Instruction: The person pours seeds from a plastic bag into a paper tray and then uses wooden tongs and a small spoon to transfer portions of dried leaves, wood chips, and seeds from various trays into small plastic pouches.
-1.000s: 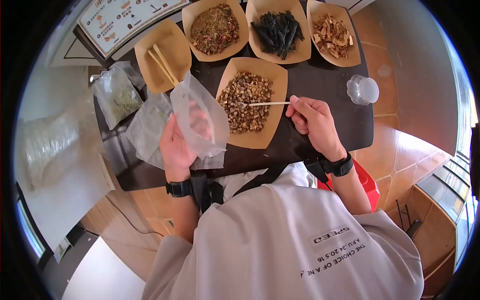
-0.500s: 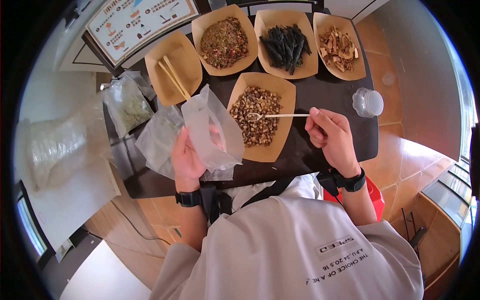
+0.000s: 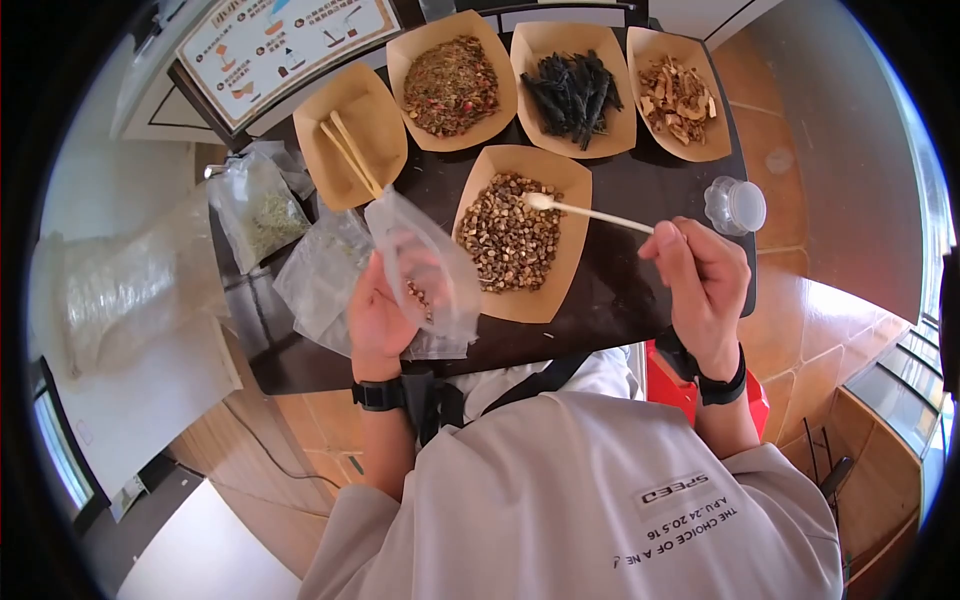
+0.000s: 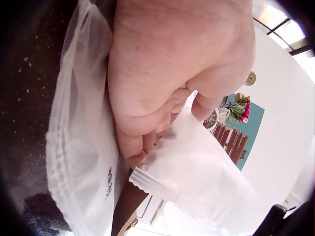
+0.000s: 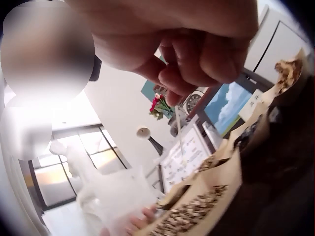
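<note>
My left hand (image 3: 376,322) holds a small translucent bag (image 3: 455,285) with its mouth spread; the fingers show through the film. A few brown chopped pieces (image 3: 418,300) lie inside it. In the left wrist view, the fingers curl against the white film of the bag (image 4: 192,172). My right hand (image 3: 703,285) pinches the end of a slim pale spoon (image 3: 595,214). The spoon's bowl hangs over a kraft paper tray (image 3: 572,195) of chopped dried brown pieces (image 3: 508,240). In the right wrist view, the spoon handle (image 5: 179,130) extends from the fingertips.
Behind stand paper trays of reddish-brown herb mix (image 3: 448,85), dark strips (image 3: 570,92) and pale dried slices (image 3: 678,100). Another tray (image 3: 375,110) holds wooden sticks. More plastic bags (image 3: 262,215) lie left. A clear jar (image 3: 737,206) stands at the right edge, a printed sign (image 3: 285,50) behind.
The spoon has swung from lying across the pieces to a slant above them, as my right hand moved right and down. Brown pieces now show in the bag, which looked empty before.
</note>
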`<state>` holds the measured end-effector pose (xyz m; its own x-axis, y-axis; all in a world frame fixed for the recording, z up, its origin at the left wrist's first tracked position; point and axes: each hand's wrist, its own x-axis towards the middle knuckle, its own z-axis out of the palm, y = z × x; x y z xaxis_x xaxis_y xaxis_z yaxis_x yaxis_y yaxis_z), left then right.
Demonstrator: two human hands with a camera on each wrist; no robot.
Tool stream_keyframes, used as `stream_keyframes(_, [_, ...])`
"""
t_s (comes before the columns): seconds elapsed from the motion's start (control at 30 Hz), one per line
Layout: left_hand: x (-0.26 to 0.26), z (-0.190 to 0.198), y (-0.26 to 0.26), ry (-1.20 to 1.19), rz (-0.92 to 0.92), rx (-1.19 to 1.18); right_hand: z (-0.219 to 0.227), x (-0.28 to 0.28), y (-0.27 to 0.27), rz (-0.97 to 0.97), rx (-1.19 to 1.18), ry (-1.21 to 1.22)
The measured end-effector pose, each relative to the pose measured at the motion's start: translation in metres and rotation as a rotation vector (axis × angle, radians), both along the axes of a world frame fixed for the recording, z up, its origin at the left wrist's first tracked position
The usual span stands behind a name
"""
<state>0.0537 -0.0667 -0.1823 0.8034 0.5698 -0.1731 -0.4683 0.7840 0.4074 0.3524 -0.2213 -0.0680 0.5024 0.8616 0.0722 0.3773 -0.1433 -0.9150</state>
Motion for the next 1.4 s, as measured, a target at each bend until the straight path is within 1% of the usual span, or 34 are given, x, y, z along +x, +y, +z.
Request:
stream_keyframes(0.03, [-0.001, -0.001, -0.003, 0.369, 0.085, 0.192, -0.006, 0.003, -0.002, -0.049, -0.065, -0.063])
stream_keyframes(0.07, [-0.001, -0.002, -0.006, 0.739, 0.172, 0.384, -0.013, 0.004, -0.003, -0.050, -0.066, -0.066])
stream_keyframes(0.1, [0.003, 0.002, -0.006, 0.738, 0.171, 0.383, -0.020, 0.004, -0.005, -0.003, -0.094, -0.089])
stream_keyframes(0.13, [0.009, 0.012, -0.007, 0.613, 0.189, 0.222, -0.029, 0.002, -0.007, 0.045, -0.123, -0.110])
stream_keyframes(0.17, [0.014, 0.019, -0.008, 0.487, 0.206, 0.064, -0.040, -0.003, -0.007, 0.059, -0.064, 0.005])
stream_keyframes(0.23, [0.017, 0.025, -0.009, 0.521, 0.199, 0.090, -0.044, -0.008, -0.004, 0.062, -0.267, 0.351])
stream_keyframes(0.27, [0.017, 0.026, -0.009, 0.553, 0.192, 0.118, -0.047, -0.012, -0.001, 0.056, -0.255, 0.498])
stream_keyframes(0.3, [0.016, 0.025, -0.008, 0.555, 0.194, 0.122, -0.051, -0.014, 0.001, 0.059, -0.251, 0.499])
stream_keyframes(0.37, [0.013, 0.021, -0.008, 0.476, 0.173, 0.145, -0.057, -0.015, 0.003, 0.056, -0.276, 0.639])
stream_keyframes(0.4, [0.014, 0.021, -0.009, 0.477, 0.171, 0.147, -0.059, -0.015, 0.004, 0.055, -0.274, 0.640])
stream_keyframes(0.47, [0.019, 0.020, -0.012, 0.659, 0.229, 0.276, -0.061, -0.012, 0.005, 0.050, -0.312, 0.753])
stream_keyframes(0.5, [0.013, 0.013, -0.009, 0.657, 0.229, 0.277, -0.062, -0.009, 0.004, 0.050, -0.311, 0.751])
stream_keyframes(0.57, [-0.006, -0.006, -0.001, 0.161, 0.078, 0.068, -0.065, -0.003, 0.001, 0.037, -0.303, 0.860])
stream_keyframes(0.6, [-0.005, -0.005, 0.000, 0.161, 0.081, 0.068, -0.066, -0.001, 0.000, 0.040, -0.304, 0.860])
stream_keyframes(0.67, [-0.002, -0.002, 0.000, 0.001, 0.036, -0.051, -0.066, 0.003, -0.001, 0.028, -0.283, 0.939])
stream_keyframes(0.87, [0.003, 0.003, -0.003, 0.018, 0.088, -0.063, -0.057, 0.005, -0.001, 0.015, -0.239, 1.038])
stream_keyframes(1.0, [0.004, 0.007, -0.003, 0.040, 0.099, -0.093, -0.041, 0.005, -0.001, 0.049, -0.192, 1.035])
stream_keyframes(1.07, [0.003, 0.008, -0.005, 0.067, 0.127, -0.142, -0.026, -0.002, 0.003, 0.066, -0.180, 0.944])
stream_keyframes(1.1, [0.001, 0.004, -0.005, 0.069, 0.129, -0.143, -0.020, -0.007, 0.005, 0.067, -0.181, 0.946])
stream_keyframes(1.17, [-0.006, -0.007, -0.006, 0.547, 0.127, 0.421, -0.008, -0.023, 0.011, 0.122, -0.152, 0.756])
stream_keyframes(1.2, [-0.002, 0.002, -0.008, 0.548, 0.127, 0.421, -0.002, -0.034, 0.014, 0.112, -0.160, 0.690])
stream_keyframes(1.23, [0.006, 0.016, -0.010, 0.638, 0.101, 0.566, -0.004, -0.032, 0.013, 0.136, -0.173, 0.666])
stream_keyframes(1.27, [0.011, 0.024, -0.011, 0.726, 0.073, 0.712, -0.006, -0.040, 0.015, 0.240, -0.078, 0.448])
stream_keyframes(1.3, [0.010, 0.021, -0.010, 0.726, 0.074, 0.711, -0.008, -0.047, 0.018, 0.341, 0.017, 0.227])
stream_keyframes(1.37, [0.006, 0.009, -0.004, 0.143, 0.124, -0.090, -0.005, -0.045, 0.019, 0.352, -0.013, 0.215])
stream_keyframes(1.4, [0.006, 0.008, -0.003, 0.142, 0.128, -0.090, -0.002, -0.044, 0.018, 0.292, -0.059, 0.274])
